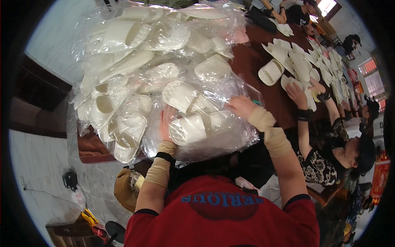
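A pair of cream-white slippers (pixel 188 129) lies in front of me in a clear plastic bag (pixel 242 138), side by side with their toes to the left. My left hand (pixel 166 122) rests flat along the left side of the nearer slipper, fingers stretched out. To the right, my right hand (pixel 243 108) has its fingers bent and pinched on the plastic film beyond the slippers' heels. More bagged cream slippers (pixel 123 35) are heaped at the far left, right up against the pair.
A dark red-brown table (pixel 253 61) carries the heap. On its right side a co-worker's hands (pixel 297 95) touch loose slippers (pixel 294 61) spread in rows. Farther back, another person's hands (pixel 280 17) hold slippers. A brown cardboard box (pixel 126 190) stands below the table's near edge.
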Demonstrator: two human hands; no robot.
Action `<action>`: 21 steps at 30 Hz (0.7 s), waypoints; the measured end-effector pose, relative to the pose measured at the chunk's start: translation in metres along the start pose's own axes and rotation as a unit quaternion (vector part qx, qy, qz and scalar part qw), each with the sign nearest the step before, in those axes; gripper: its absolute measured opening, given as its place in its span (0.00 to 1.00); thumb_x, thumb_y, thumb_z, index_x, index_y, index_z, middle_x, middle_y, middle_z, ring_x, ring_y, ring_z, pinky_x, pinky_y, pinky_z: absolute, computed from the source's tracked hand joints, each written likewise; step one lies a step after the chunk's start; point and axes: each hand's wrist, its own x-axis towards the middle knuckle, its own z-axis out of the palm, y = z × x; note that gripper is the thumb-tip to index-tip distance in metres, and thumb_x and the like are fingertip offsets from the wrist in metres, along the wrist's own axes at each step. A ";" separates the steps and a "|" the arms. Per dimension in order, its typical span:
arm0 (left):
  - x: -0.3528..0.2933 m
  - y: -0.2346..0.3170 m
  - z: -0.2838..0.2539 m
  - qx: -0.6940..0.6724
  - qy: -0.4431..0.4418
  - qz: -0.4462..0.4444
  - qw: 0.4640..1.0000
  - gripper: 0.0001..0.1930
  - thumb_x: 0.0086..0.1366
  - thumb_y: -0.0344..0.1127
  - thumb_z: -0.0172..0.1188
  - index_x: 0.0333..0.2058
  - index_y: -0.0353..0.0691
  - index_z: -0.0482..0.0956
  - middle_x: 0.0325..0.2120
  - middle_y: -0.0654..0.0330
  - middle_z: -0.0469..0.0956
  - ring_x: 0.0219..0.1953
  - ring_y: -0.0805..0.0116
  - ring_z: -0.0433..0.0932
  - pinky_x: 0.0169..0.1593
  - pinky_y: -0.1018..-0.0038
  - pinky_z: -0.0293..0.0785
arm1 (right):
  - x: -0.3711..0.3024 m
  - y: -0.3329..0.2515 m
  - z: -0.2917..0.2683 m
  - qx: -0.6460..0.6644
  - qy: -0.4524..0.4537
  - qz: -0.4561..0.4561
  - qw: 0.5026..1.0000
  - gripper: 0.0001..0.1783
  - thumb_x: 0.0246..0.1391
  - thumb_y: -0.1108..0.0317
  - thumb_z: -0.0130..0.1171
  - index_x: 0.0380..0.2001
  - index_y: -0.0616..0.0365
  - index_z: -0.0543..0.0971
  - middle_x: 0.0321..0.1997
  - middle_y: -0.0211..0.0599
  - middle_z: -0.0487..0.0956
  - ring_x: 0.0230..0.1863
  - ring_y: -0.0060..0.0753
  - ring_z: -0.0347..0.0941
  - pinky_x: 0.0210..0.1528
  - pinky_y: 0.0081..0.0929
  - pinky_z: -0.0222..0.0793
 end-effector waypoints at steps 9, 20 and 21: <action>-0.002 0.004 -0.001 0.037 0.010 0.029 0.999 0.30 0.67 0.43 0.51 0.64 0.37 0.59 0.65 0.55 0.61 0.69 0.61 0.55 0.70 0.62 0.48 | 0.027 0.001 0.038 -0.025 -0.173 0.128 0.976 0.41 0.47 0.54 0.68 0.61 0.60 0.66 0.52 0.55 0.76 0.56 0.53 0.71 0.58 0.40 0.65; 0.019 -0.011 -0.074 -0.668 0.060 -0.269 0.692 0.21 0.72 0.29 0.45 0.62 0.34 0.64 0.61 0.54 0.68 0.62 0.60 0.67 0.65 0.70 0.60 | 0.011 0.043 0.069 0.139 -0.114 0.205 0.962 0.41 0.47 0.54 0.69 0.62 0.56 0.68 0.61 0.48 0.72 0.61 0.45 0.68 0.64 0.33 0.59; 0.023 -0.004 -0.085 -0.669 0.058 -0.263 0.693 0.21 0.72 0.29 0.45 0.62 0.34 0.64 0.61 0.54 0.68 0.62 0.60 0.67 0.65 0.70 0.60 | 0.008 0.066 0.078 0.177 -0.098 0.190 0.961 0.38 0.48 0.57 0.68 0.61 0.57 0.68 0.58 0.45 0.75 0.59 0.42 0.69 0.61 0.32 0.61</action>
